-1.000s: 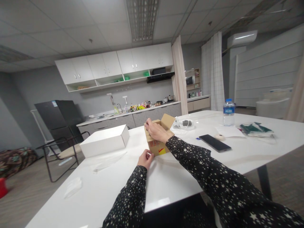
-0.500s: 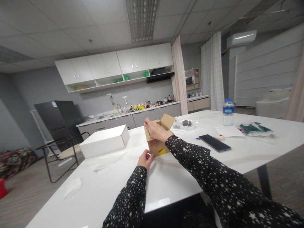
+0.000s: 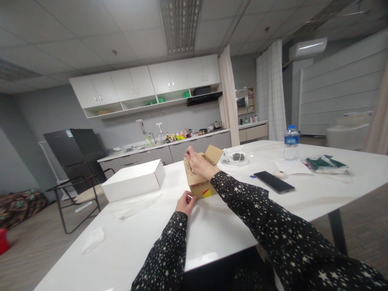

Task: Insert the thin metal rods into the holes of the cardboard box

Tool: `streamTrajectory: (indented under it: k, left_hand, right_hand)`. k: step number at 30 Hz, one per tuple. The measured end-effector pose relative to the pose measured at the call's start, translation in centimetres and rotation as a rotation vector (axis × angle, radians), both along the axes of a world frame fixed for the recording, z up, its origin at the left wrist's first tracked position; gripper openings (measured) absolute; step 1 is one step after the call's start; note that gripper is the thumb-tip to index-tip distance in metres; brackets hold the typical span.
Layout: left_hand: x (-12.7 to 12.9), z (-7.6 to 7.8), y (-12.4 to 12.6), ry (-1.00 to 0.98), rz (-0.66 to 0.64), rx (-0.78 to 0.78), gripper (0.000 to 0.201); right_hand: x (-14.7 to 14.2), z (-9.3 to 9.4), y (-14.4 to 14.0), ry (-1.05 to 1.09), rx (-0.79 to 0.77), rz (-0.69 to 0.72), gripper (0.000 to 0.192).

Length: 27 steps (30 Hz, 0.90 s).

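Observation:
A small brown cardboard box (image 3: 202, 186) with red and yellow print stands open on the white table (image 3: 230, 218), one flap raised at its far right. My left hand (image 3: 185, 203) rests against the box's lower left corner, fingers curled on it. My right hand (image 3: 198, 163) is above the box's open top, fingers pinched on the near-left flap's edge. Both arms wear black sleeves with white stars.
A closed white box (image 3: 133, 179) lies left of the cardboard box. To the right are a black phone (image 3: 274, 182), a tape roll (image 3: 280, 175), a water bottle (image 3: 291, 142), a green packet (image 3: 326, 164) and a clear bag (image 3: 236, 158). A chair (image 3: 79, 192) stands at the left.
My right hand has lifted slightly at the top of the cardboard box, drawing the flap edge up. My left hand has stayed at the box's lower corner.

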<state>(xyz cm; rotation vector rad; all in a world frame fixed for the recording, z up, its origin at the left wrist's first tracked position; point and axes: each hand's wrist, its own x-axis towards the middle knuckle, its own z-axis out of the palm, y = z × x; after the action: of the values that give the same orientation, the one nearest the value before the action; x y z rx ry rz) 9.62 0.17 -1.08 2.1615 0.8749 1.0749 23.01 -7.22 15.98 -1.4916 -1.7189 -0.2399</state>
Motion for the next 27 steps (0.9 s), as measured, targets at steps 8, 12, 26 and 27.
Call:
streamTrajectory:
  k: [8, 12, 26, 27]
  left_hand:
    - [0.0, 0.1, -0.1, -0.002, 0.002, 0.015, 0.025]
    - [0.1, 0.1, 0.0, 0.002, 0.006, 0.018, 0.027]
    - [0.2, -0.8, 1.3, 0.076, 0.006, 0.112, 0.030]
    - [0.2, -0.8, 1.3, 0.072, 0.003, 0.118, 0.030]
  right_hand:
    - [-0.2, -0.5, -1.9, 0.028, 0.054, 0.017, 0.027]
    - [-0.2, -2.2, -3.5, 0.087, 0.187, 0.090, 0.024]
    - [0.9, -12.1, -4.8, -0.181, 0.438, 0.202, 0.012]
    - [1.0, -12.4, -4.9, -0.175, 0.416, 0.214, 0.012]
